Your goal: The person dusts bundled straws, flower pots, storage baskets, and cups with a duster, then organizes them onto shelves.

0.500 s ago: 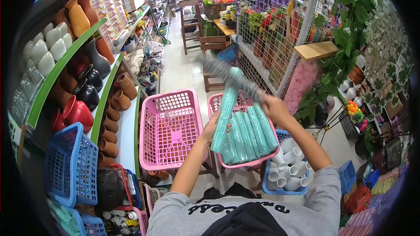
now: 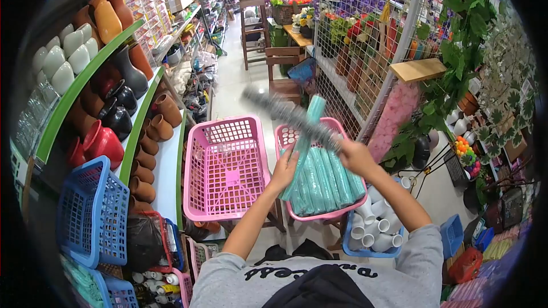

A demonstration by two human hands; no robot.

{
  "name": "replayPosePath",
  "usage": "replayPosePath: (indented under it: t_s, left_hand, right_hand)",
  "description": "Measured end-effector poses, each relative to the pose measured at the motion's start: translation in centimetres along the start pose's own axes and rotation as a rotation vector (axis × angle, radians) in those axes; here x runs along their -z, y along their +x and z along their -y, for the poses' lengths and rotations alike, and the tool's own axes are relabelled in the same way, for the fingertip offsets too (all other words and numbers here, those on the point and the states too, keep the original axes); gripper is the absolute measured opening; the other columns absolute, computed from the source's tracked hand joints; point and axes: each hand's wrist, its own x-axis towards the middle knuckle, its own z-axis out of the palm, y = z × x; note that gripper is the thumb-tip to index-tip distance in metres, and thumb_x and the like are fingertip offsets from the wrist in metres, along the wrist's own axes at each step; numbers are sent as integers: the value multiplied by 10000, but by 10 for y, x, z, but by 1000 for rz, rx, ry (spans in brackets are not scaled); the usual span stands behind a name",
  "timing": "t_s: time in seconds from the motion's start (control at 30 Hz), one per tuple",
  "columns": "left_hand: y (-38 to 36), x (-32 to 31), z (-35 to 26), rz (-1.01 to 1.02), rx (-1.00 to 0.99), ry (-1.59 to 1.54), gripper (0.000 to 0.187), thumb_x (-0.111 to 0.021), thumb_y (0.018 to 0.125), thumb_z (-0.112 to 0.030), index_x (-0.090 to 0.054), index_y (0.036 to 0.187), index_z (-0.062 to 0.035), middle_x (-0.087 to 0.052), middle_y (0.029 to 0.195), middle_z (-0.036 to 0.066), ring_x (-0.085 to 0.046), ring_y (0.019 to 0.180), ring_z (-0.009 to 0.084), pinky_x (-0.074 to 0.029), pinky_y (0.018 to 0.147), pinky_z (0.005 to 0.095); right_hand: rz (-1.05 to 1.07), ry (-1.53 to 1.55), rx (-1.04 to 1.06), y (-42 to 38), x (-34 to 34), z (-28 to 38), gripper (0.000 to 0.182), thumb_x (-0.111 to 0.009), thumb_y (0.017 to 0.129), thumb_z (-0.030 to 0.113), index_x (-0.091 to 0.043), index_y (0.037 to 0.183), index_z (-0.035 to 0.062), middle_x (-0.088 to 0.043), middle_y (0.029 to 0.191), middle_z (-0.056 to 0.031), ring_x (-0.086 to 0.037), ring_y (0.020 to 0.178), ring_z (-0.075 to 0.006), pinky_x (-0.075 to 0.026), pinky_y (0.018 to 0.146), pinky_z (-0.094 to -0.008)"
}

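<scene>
My left hand [image 2: 283, 167] is wrapped round a long green bundle [image 2: 316, 107] in clear plastic, held slanting over the right pink basket [image 2: 326, 215]. In my right hand [image 2: 358, 158] is a long dark grey duster [image 2: 285, 115], smeared by motion. It crosses in front of the green bundle and reaches up to the left. More plastic-wrapped green bundles [image 2: 325, 177] lie side by side in the basket below both hands.
Left of it stands another pink basket [image 2: 224, 217]. A blue basket [image 2: 371, 252] of white vases [image 2: 379, 227] sits at the lower right. Shelves [image 2: 165, 159] of clay pots line the left side, and a wire grid [image 2: 365, 51] with artificial flowers rises on the right.
The duster has swung lower and to the left across the green bundle. The bundle has tilted further to the right at its top, and the view has shifted slightly.
</scene>
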Motion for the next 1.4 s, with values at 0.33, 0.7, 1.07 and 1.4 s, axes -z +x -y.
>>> replayPosePath:
  t_s: [0.33,0.7,1.07,1.4]
  left_hand:
    - [9,20,13,38,308,-74,391,-605,814,-203,-488,1099,37,-573,981,99,-546,875,151,-434,793,259]
    - [10,29,3,128,620,-781,563,-295,871,-517,-489,1073,-29,-581,921,115,-589,754,174,-517,624,308]
    - [6,29,3,126,569,-1035,402,-354,904,-407,-437,1124,-81,-488,911,89,-454,616,169,-409,491,289]
    - [-6,48,23,95,597,-1188,373,-307,922,-390,-432,1072,-73,-479,869,76,-443,561,146,-405,447,276]
  right_hand:
    - [11,141,-236,4,-12,7,478,-509,709,68,-494,1184,124,-570,824,-242,-574,697,-370,-460,632,-443]
    - [225,-52,71,-11,-11,12,483,-514,695,37,-494,1167,131,-587,852,-147,-574,640,-324,-465,550,-397]
    - [-99,36,130,-12,-22,9,508,-485,698,22,-484,1197,121,-589,848,-160,-581,667,-319,-473,566,-408]
    - [-91,29,-54,13,-58,-10,483,-510,698,26,-460,1176,67,-561,887,-198,-564,720,-369,-465,636,-427]
